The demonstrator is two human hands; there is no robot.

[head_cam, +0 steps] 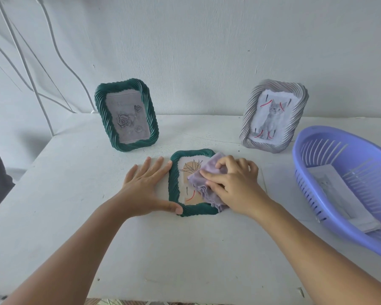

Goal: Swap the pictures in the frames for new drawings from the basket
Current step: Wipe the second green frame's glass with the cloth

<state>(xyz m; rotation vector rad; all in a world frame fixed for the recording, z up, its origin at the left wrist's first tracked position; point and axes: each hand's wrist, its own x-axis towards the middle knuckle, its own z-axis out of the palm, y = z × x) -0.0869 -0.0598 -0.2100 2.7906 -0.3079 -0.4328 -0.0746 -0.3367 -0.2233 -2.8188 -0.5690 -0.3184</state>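
Both bare forearms reach in from the bottom edge over the white table. The left hand lies flat and open, fingers spread, its fingertips and thumb against the left edge of a green frame lying flat in the middle of the table. The right hand is closed on a crumpled lilac cloth, pressing it onto the glass of that frame; hand and cloth hide the frame's right side, so only part of its line drawing of leaves shows. No writing can be read anywhere; faint marks at the top of the rose picture in the upright green frame are too pale to make out. That frame stands at the back left near the wall, and a silver frame stands at the back right holding a picture of a grey kitten with red and black strokes. Just right of it, a lilac slotted plastic basket, cut off by the right edge, holds white sheets of paper whose drawings are too faint to tell.
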